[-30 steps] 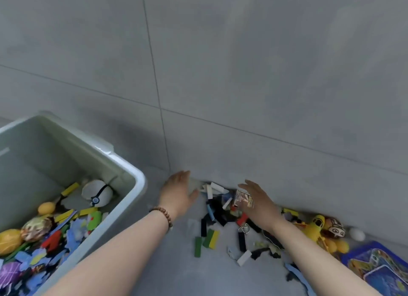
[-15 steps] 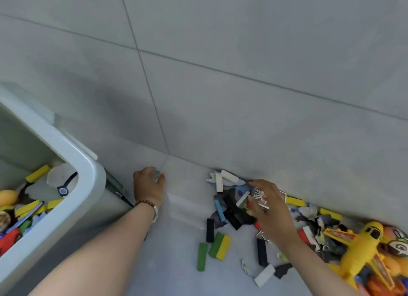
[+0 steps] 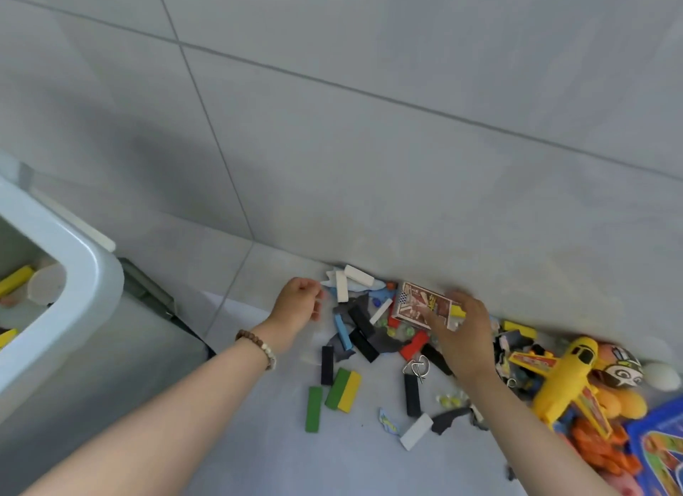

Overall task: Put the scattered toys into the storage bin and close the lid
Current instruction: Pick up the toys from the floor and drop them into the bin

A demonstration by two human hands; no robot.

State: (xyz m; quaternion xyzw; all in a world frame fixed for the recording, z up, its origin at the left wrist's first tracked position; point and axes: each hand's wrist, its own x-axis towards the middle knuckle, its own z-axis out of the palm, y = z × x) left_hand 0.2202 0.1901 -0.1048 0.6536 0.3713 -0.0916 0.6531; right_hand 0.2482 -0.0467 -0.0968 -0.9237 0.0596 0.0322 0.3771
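Observation:
My right hand (image 3: 466, 342) grips a small printed red-and-white box (image 3: 419, 308) just above a heap of coloured blocks (image 3: 364, 338) lying against the wall. At the heap's left edge my left hand (image 3: 298, 307) has its fingers curled, and they seem to pinch the edge of a faint clear plastic bag (image 3: 308, 347) that lies on the floor. The white storage bin (image 3: 87, 273) stands open at the far left with a few toys showing inside. A green block (image 3: 313, 408) and a green-and-yellow block (image 3: 343, 390) lie nearer to me.
A yellow toy plane (image 3: 565, 381), a round face toy (image 3: 621, 370), a white egg (image 3: 662, 375) and orange pieces crowd the right. A blue printed board (image 3: 656, 455) fills the bottom right corner. The grey tiled wall (image 3: 369, 163) rises directly behind the heap.
The view swung right, pushing the bin to the edge. My left hand closed its fingers and returned to the heap. My right hand kept hold of the printed box.

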